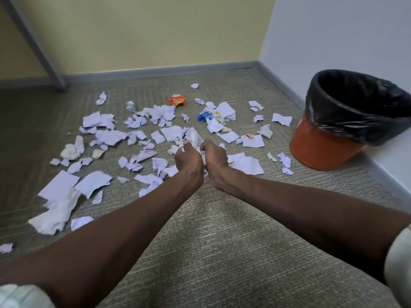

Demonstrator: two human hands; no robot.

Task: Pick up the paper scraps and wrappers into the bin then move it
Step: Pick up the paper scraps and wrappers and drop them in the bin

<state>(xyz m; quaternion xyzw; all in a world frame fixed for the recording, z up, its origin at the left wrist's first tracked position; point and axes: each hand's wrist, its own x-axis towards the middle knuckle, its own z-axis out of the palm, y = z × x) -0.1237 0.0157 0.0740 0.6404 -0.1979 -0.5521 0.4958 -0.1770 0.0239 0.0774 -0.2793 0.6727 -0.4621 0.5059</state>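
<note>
Your bin (320, 150): orange body, glossy black liner (364, 112). Paper scraps (106, 136) you face: white, pale lilac cast. Wrappers: one orange (177, 100), one blue with white (204, 116), one silvery (131, 106). Carpet (222, 241): grey-beige, fine streaked weave. Back wall (144, 30) pale yellow, side wall (344, 30) white, skirting (155, 71) grey.

Torn white paper scraps (106, 136) and coloured crumpled wrappers (177, 100) litter the carpet; an orange black-lined bin (322, 150) stands upright near the right wall.
</note>
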